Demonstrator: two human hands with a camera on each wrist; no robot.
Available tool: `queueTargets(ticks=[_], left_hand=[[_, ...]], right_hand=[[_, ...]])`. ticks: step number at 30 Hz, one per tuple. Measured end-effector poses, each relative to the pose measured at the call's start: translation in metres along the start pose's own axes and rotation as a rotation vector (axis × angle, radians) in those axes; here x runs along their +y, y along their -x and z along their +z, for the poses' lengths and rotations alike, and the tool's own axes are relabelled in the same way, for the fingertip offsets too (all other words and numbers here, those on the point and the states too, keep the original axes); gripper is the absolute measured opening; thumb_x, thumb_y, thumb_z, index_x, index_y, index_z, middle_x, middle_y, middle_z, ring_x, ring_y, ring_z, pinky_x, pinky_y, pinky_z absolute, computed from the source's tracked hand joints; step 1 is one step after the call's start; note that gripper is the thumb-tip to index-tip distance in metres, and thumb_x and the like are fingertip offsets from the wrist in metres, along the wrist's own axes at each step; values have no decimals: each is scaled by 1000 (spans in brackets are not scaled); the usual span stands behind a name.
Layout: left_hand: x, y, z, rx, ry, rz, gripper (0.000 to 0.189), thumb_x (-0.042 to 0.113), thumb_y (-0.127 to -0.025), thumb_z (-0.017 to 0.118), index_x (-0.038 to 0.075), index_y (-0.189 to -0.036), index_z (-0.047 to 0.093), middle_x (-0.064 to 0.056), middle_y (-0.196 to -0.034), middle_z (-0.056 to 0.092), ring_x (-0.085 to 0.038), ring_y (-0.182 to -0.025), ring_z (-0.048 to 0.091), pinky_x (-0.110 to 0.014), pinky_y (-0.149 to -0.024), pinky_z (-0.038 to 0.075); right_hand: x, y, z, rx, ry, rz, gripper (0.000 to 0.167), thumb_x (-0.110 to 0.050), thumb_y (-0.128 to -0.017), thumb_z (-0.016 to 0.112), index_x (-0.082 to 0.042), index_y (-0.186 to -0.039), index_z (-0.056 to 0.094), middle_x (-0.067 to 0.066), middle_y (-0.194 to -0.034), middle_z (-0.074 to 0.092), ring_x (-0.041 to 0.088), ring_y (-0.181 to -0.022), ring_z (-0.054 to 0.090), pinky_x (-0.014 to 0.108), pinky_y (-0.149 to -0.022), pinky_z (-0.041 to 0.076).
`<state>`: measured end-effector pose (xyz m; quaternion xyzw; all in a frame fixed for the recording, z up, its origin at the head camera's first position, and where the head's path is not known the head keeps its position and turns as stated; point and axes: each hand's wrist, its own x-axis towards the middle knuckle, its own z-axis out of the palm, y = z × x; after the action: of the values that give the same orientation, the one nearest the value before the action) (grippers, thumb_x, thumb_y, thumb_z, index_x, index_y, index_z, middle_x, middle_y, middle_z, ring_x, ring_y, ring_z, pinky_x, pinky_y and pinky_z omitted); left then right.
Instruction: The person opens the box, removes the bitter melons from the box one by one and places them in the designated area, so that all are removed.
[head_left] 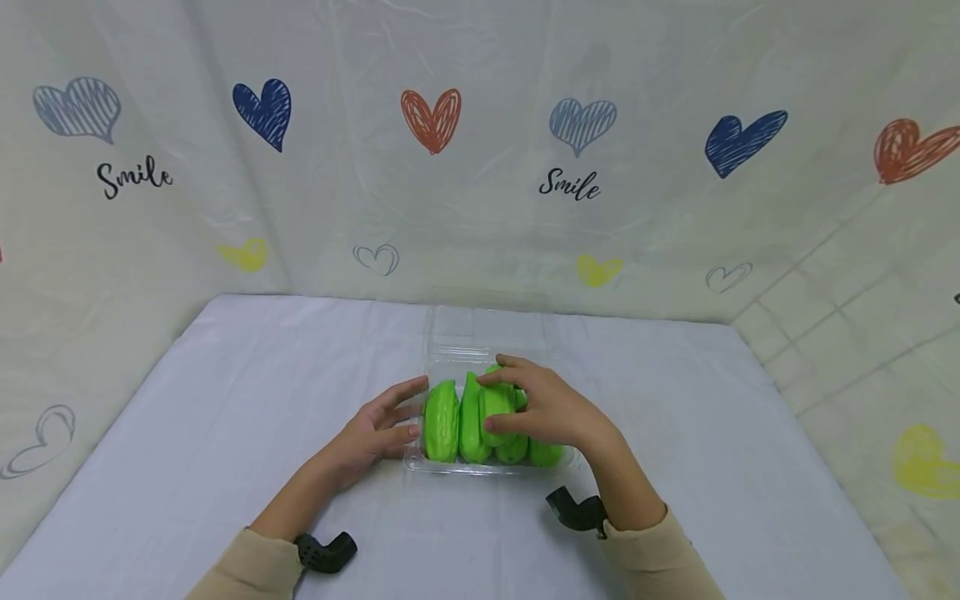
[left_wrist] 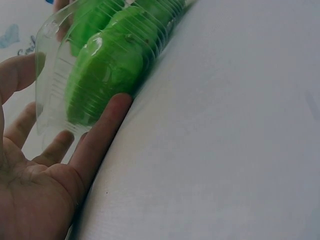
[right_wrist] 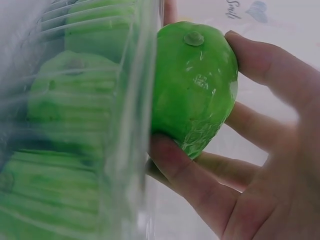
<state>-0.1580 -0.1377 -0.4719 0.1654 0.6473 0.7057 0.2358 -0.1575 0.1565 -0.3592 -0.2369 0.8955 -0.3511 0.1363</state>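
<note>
Green fruit (right_wrist: 197, 85) in right grip (head_left: 551, 406)

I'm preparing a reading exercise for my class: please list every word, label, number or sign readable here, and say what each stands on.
"Smile": backdrop, left lettering.
"Smile": backdrop, lettering right of centre.
"Smil", sideways, ending unclear: backdrop, right wrist view.
Too blurred: dark script, left wrist view.
No readable text on the clear container or green items.

A white-covered table (head_left: 225, 408) stands before pale walls (head_left: 487, 212) printed with colored hearts (head_left: 262, 112) and "Smile" lettering (head_left: 570, 185).
</note>
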Motion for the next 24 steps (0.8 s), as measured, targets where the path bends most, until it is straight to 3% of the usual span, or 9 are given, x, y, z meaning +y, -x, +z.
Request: queueTargets(ticks=[5,10,17,24], left_hand=[[3,2,1,-10,6,12,71,14,-98,60,19,-159,24,-6,-165,20,-35,-147,29,-45,-99,50],[5,4,2,-11,11,12,71,14,-98,61,20,-159,24,-7,-165,20,-36,-147,29,-45,-97,51],[3,3,1,-18,17,19,72,13,-98,61,19,-159,24,-7,-165,20,-36,-147,30,-44,-97,52],[1,1,1,-16,16,23,71,12,-98,60,19,-159,24,-7,-165,20,-35,-147,31,-44,-96,52]], right_hand=[[1,0,-1,8,-10,-7,56,-34,-86,78,-15,-136,62,15,-159,34,29,-110,67,45,-90,55],[2,2,-4,18,-37,-11,56,-35,-86,78,-16,-136,62,13,-160,33,31,-111,66,44,-90,55],[3,5,-9,47,-59,1,53,-33,-85,79,-21,-135,62,8,-160,33,29,-128,56,41,-91,55],[9,9,-18,79,-107,-18,56,-32,-85,80,-18,-136,61,6,-161,31,28,-138,46,42,-94,54]])
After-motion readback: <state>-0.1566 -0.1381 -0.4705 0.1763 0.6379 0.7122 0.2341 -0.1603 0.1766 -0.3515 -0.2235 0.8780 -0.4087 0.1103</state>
